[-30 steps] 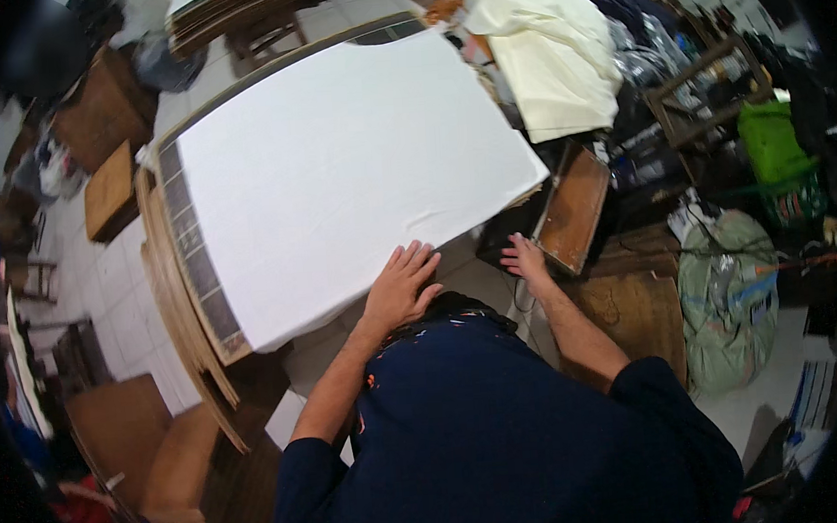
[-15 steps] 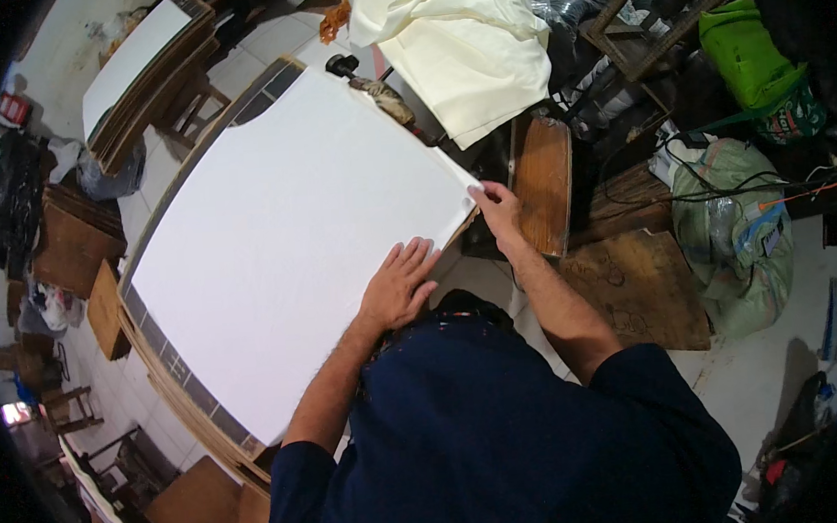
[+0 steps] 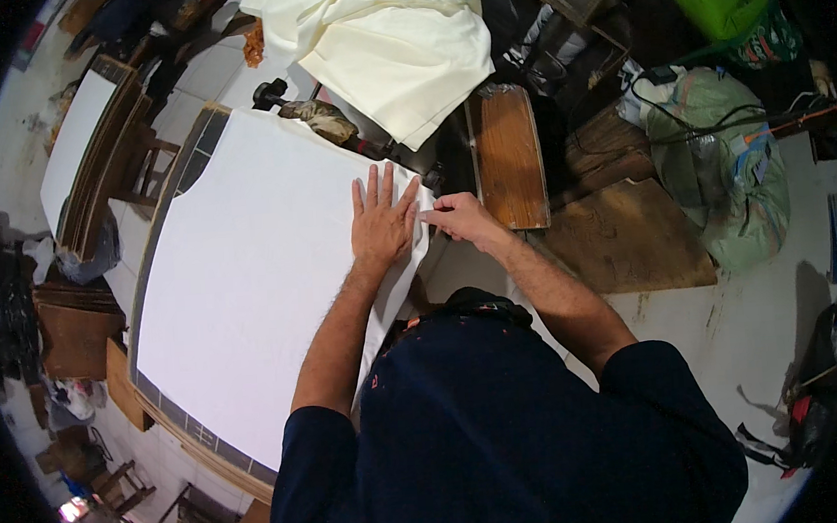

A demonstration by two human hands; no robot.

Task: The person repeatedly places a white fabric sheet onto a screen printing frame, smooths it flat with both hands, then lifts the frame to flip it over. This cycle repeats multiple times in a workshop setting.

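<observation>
A large piece of white fabric (image 3: 256, 262) lies spread over a dark board with light grid lines (image 3: 159, 402). My left hand (image 3: 380, 221) presses flat on the fabric near its right corner, fingers spread. Beside it, my right hand (image 3: 459, 216) pinches the fabric's edge at that corner between thumb and fingers. Along the side nearest me the cloth hangs in loose folds over the board's edge. Just past the far edge sits a dark clamp-like device with a cloth-wrapped part (image 3: 322, 122).
Cream fabric (image 3: 396, 52) is heaped beyond the board. A wooden box (image 3: 510, 160) and a brown wooden panel (image 3: 628, 239) are at the right, near a stuffed pale green sack (image 3: 729, 166). Stacked boards (image 3: 96, 166) stand at the far left.
My left hand has slid away from me toward the fabric's corner. My right hand still grips the edge, now closer to the left. The near edge of the cloth looks looser and more folded.
</observation>
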